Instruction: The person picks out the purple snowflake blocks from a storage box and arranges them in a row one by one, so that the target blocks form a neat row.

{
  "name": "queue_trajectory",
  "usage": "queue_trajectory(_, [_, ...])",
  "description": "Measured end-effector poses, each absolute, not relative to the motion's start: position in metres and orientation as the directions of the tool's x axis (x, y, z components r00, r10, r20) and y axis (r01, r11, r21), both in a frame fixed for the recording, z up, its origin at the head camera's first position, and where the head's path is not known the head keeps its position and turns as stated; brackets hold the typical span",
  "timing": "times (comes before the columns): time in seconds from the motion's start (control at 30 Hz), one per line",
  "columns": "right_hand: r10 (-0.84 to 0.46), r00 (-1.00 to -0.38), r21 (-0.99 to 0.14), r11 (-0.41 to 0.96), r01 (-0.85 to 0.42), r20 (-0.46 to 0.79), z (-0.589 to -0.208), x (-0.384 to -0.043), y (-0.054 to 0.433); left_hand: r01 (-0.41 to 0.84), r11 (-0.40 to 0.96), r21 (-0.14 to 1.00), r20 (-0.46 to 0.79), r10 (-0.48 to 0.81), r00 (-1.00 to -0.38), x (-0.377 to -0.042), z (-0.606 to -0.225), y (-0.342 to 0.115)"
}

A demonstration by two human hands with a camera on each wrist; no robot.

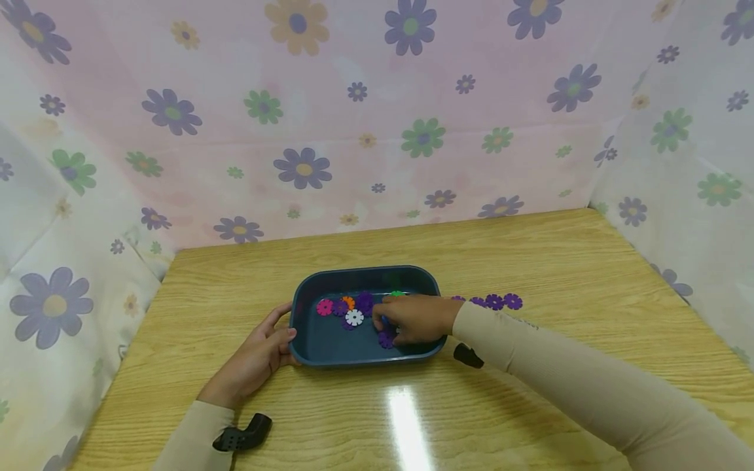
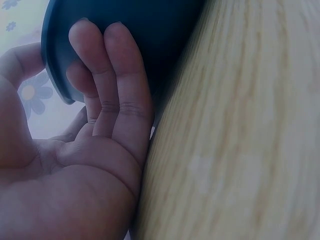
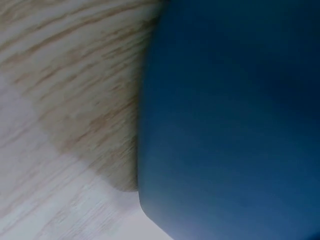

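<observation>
A dark blue oblong tray (image 1: 330,353) holds several small notched plastic discs, among them a pink disc (image 1: 324,307), an orange disc (image 1: 348,302), a white disc (image 1: 354,318), a green disc (image 1: 397,294) and purple discs (image 1: 365,303). My left hand (image 1: 259,356) holds the tray's left end, the thumb at the rim and the fingers (image 2: 127,65) against the outer wall. Inside the right part, my right hand (image 1: 415,317) reaches down among the discs with bent fingers. A bit of blue shows beneath them, beside a purple disc (image 1: 385,339); whether they pinch a disc is hidden.
To the right of the tray, several purple discs (image 1: 495,301) lie in a row on the wood-grain table (image 1: 559,261), partly behind the right forearm. Flower-printed cloth (image 1: 353,118) hangs behind and at both sides. The tray wall (image 3: 225,125) fills much of the right wrist view.
</observation>
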State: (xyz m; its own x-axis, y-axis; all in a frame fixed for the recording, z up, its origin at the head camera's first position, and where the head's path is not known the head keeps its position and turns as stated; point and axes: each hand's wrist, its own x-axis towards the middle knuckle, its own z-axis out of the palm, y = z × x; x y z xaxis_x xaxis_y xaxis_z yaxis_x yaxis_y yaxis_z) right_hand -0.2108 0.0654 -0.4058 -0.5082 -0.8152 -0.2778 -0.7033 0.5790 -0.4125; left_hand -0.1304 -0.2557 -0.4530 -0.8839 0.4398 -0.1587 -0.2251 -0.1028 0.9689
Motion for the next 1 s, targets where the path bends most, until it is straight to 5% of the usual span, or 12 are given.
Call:
queue_trajectory(0.77, [-0.835, -0.490, -0.512, 0.545, -0.664, -0.252, -0.407, -0.207, 0.068, -0.223, -0.124, 0.967, -0.145, 0.452, -0.880, -0.123, -0.451, -0.255])
queue_trajectory(1.0, [-0.833, -0.534, -0.662, 0.483, -0.573, -0.145, -0.401, -0.216, 0.079, -0.224, -0.112, 0.968, -0.152, 0.445, -0.882, -0.127, -0.450, -0.252])
